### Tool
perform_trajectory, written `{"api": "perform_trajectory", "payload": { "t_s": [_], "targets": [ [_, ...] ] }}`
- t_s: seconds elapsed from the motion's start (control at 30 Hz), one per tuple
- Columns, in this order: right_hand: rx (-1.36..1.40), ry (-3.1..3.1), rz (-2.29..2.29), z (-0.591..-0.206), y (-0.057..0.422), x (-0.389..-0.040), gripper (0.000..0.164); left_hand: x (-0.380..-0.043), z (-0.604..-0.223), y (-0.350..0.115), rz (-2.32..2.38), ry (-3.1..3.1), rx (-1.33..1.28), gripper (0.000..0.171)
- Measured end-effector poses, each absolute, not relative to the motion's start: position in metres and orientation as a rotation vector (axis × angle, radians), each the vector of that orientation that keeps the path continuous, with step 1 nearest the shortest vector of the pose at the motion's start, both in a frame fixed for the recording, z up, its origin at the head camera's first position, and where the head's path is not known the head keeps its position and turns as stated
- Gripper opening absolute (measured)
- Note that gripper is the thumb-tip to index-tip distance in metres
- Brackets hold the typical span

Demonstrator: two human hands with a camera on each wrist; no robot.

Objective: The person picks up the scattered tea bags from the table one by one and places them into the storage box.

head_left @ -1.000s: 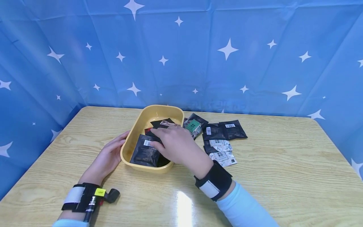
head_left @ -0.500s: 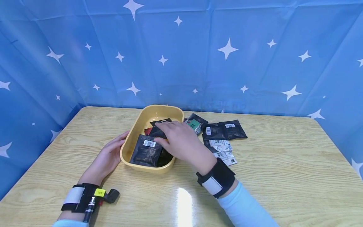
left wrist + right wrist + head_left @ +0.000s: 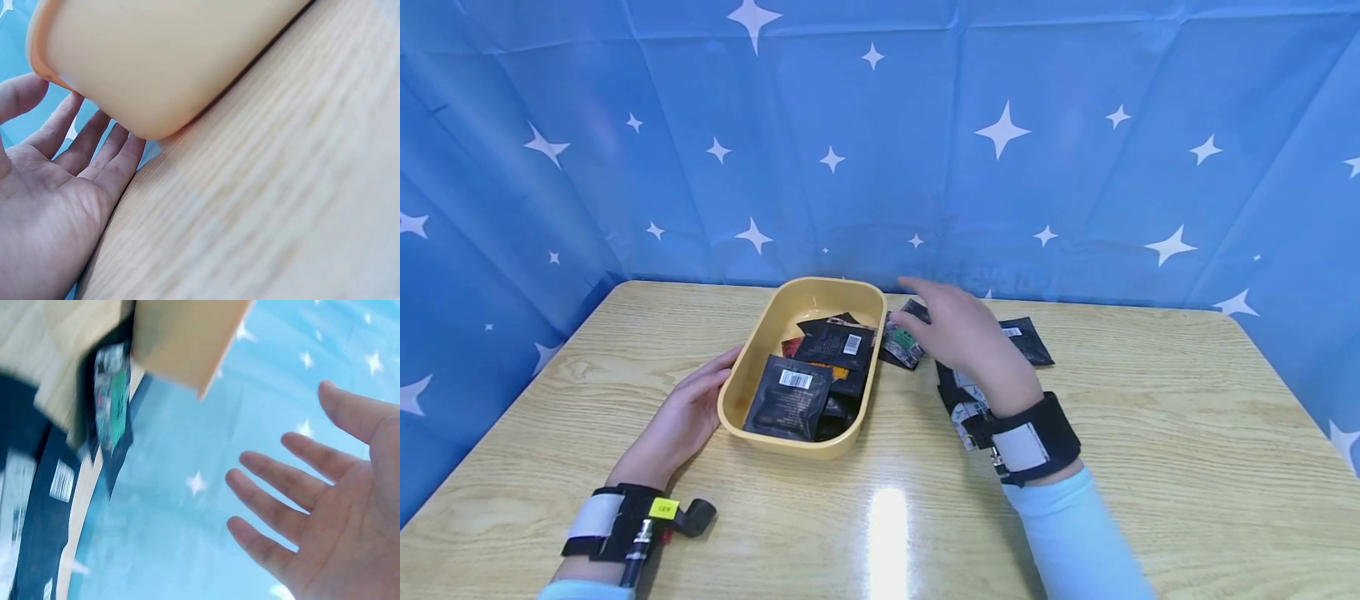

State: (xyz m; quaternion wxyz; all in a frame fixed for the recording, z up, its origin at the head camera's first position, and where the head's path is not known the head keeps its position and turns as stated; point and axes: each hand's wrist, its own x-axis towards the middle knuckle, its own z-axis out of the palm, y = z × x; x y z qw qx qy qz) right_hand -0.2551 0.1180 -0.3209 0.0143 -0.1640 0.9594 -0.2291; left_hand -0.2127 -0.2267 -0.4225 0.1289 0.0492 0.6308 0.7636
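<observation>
A yellow plastic bin [image 3: 741,408] stands on the table, holding several black sachets [image 3: 790,396], some with white barcode labels. My left hand [image 3: 694,408] rests against its left side. In the left wrist view, extended fingertips [image 3: 134,145] touch the outer wall [image 3: 156,69], the thumb beside the rim. My right hand [image 3: 962,333] hovers over the sachets right of the bin, holding nothing. Its fingers are spread in the right wrist view, palm showing. Beneath and beside it lie a green-labelled sachet [image 3: 904,338], a black sachet [image 3: 1030,343] and white patterned sachets [image 3: 962,412], partly hidden by hand and wrist.
The wooden table [image 3: 1150,433] ends at the back against a blue star-printed curtain [image 3: 925,150]. A black strap with a small camera [image 3: 696,517] sits on the left wrist; another black strap [image 3: 1037,442] circles the right.
My right hand has lifted out of the bin and moved right, over the sachets on the table. A barcoded black sachet it covered now shows in the bin. The left hand stays put.
</observation>
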Motion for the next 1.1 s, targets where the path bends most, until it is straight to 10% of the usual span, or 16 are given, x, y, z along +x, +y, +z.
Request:
{"api": "perform_trajectory", "payload": {
  "t_s": [0.73, 1.1],
  "targets": [
    [-0.17, 2.748, -0.698, -0.345, 0.214, -0.276, 0.063, -0.214, -0.421, -0.225, 2.212, 1.836, 0.139, 0.058],
    [-0.06, 2.665, -0.768, -0.367, 0.227, -0.281, 0.093, -0.213, -0.421, -0.225, 2.211, 1.838, 0.124, 0.058]
  ]
}}
